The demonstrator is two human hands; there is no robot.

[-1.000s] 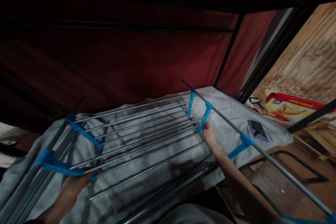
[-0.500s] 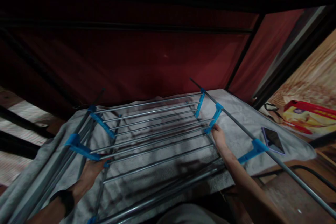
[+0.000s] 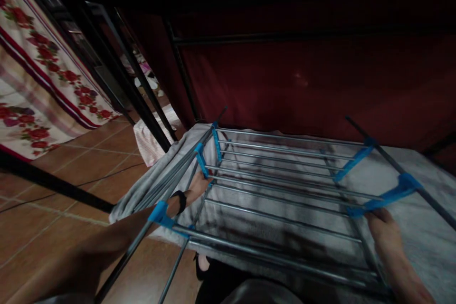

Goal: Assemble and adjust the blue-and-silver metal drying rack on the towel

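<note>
Dark red fabric (image 3: 249,85) fills the back of this dim space, boxed in by black metal bars (image 3: 142,104), and right in front of it a grey blanket (image 3: 413,171) is spread out beneath a metal drying rack (image 3: 285,180) with blue plastic joints. Look at the line of it: the long axis of the slats runs left to right across the blanket, dipping slightly toward the right, while the two side rails point away from the wearer, drawing closer together at their far tips by the red backing. Left hand (image 3: 199,183), black band (image 3: 181,201) on the wrist, is grasping the rack at the lower end of a blue bracket (image 3: 202,159) on that side; right hand (image 3: 384,230) is grasping the bottom of the opposite bracket (image 3: 395,193), its fingers mostly tucked out of sight. Over to the left, it's all terracotta tiled floor (image 3: 71,180), a thin dark cable (image 3: 107,180) trailing across, a pale cloth (image 3: 146,137) just past the blanket's corner, and a rose-patterned sheet (image 3: 78,85) hanging almost to the tiles; below, a black shoe (image 3: 200,268) peeks out near the blanket's front edge
</note>
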